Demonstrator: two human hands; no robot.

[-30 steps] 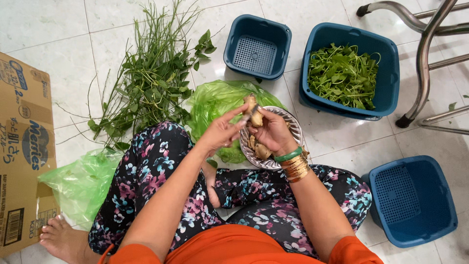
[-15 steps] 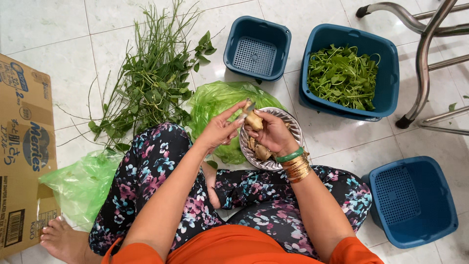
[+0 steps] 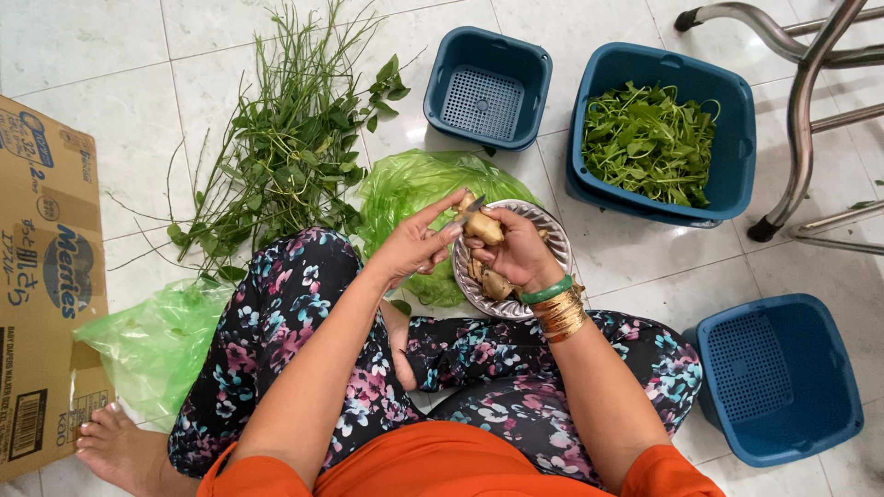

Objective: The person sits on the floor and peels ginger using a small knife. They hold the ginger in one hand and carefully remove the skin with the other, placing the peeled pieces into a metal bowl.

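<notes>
Centrally in the frame, your right hand (image 3: 512, 250) grips the ginger piece (image 3: 482, 227) over the metal bowl (image 3: 551, 241), catching peelings; your left hand (image 3: 412, 248) apparently clenches a knife (image 3: 463, 213).

Leafy stems (image 3: 285, 156), blue baskets (image 3: 488, 87) (one holding greens (image 3: 649, 143)), cardboard box (image 3: 41, 285).

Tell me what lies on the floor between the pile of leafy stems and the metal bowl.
In the head view, a crumpled green plastic bag lies between the leafy stems and the metal bowl, reaching under the bowl's near edge.
</notes>
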